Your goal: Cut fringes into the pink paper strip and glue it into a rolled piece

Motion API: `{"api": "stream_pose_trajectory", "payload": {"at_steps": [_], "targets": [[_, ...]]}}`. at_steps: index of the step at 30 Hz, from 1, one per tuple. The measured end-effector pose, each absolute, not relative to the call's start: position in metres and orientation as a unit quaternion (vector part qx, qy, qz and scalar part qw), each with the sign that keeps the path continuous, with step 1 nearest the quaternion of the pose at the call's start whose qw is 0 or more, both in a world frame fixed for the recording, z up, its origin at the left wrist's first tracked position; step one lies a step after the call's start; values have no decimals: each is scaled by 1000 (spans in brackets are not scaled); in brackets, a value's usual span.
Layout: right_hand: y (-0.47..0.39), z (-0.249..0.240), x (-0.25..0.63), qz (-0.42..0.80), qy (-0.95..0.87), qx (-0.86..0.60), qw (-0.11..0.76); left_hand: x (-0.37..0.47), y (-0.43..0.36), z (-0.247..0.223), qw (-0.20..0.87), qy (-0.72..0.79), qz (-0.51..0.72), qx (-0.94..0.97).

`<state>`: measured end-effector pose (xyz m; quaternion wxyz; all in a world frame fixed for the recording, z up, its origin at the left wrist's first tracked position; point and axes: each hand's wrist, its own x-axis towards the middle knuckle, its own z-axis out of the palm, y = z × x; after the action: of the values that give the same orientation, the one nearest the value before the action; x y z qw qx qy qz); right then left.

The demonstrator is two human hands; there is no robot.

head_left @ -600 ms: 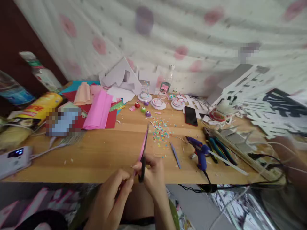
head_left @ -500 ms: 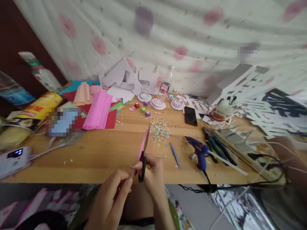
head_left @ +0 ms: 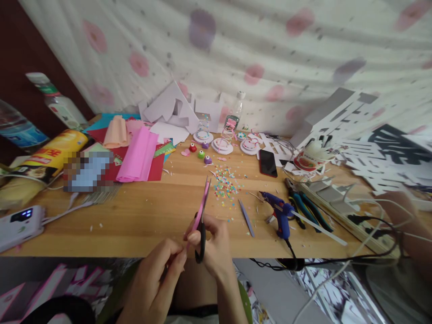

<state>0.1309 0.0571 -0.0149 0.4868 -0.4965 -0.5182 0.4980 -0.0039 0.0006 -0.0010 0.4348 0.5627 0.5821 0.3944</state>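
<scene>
Over the table's front edge, my right hand (head_left: pixel 214 238) grips a pair of black-handled scissors (head_left: pixel 200 243), their blades pointing away from me. A narrow pink paper strip (head_left: pixel 201 209) runs up along the blades, and my right thumb lies against its lower part. Close by on the left, my left hand (head_left: pixel 157 270) pinches the strip's lower end between thumb and fingers. Whether the blades are cutting the strip cannot be made out. Beyond the scissor tips lies a scatter of small coloured confetti bits (head_left: pixel 226 182).
Right of the confetti lie a blue stick-like tool (head_left: pixel 246 218), a blue glue gun (head_left: pixel 280 211), pliers (head_left: pixel 310 209) and a phone (head_left: pixel 268 163). Pink crepe paper (head_left: pixel 138 155) lies left. Small decorated white discs (head_left: pixel 222 146) stand at the back. Another person's arm (head_left: pixel 401 216) shows at right.
The pink strip now lies closer along the scissor blades, and the scissor handles have tilted slightly. My right thumb has shifted onto the strip. My left hand has barely moved.
</scene>
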Motion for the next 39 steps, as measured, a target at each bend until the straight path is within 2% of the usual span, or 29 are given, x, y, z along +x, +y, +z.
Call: {"api": "stream_pose_trajectory", "payload": {"at_steps": [16, 31, 35, 39], "targets": [[57, -17, 127, 495, -505, -498, 503, -7, 4, -8, 410, 562, 379, 610], [58, -16, 132, 479, -512, -447, 555, 2, 0, 8, 453, 610, 406, 508], [59, -12, 132, 496, -482, -431, 580, -2, 4, 7, 494, 582, 411, 498], [58, -8, 127, 562, -375, -393, 623, -14, 10, -5, 599, 504, 412, 467]]}}
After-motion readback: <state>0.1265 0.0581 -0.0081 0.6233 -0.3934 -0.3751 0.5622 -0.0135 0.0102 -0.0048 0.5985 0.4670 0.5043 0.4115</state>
